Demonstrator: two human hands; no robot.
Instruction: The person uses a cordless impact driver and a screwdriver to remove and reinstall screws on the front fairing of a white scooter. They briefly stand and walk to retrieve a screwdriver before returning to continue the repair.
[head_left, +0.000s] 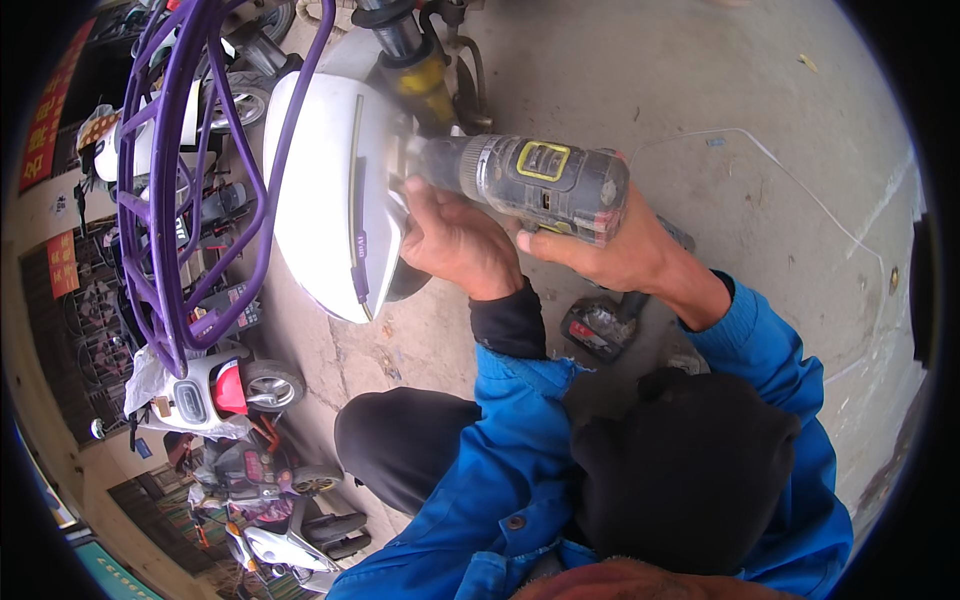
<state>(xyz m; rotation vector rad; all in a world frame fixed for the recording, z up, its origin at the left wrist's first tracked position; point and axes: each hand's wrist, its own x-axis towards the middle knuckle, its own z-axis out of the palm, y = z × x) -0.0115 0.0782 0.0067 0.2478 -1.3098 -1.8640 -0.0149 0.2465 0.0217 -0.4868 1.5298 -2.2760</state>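
- While the right hand grasps the drill by its grip, the tool lies sideways with its nose toward the left—probably so that it meets the side of the white mudguard straight on.
- The left hand is curled, with its fingers at the mudguard's right edge, just below the drill's nose. That placing would suit steadying the panel or guiding the tip; whether the fingers pinch something small, I cannot tell.
- Both forearms reach in from the near side, a dark-trousered knee beside the left one, so the person seems to work low and close.
- The mudguard sits left of the hands, beside a fork leg with a yellow part on the far side. It is smooth, glossy and rounded, tapering toward the near end, with a dark and purple stripe along its length.
- The drill is dark grey and dusty, with a yellow-green outline on its upper casing and a ribbed collar; its very tip is blurred against the mudguard.
- Another dark tool lies on the floor below the right wrist—within easy reach, it seems.
- A purple metal frame stands left of the mudguard.
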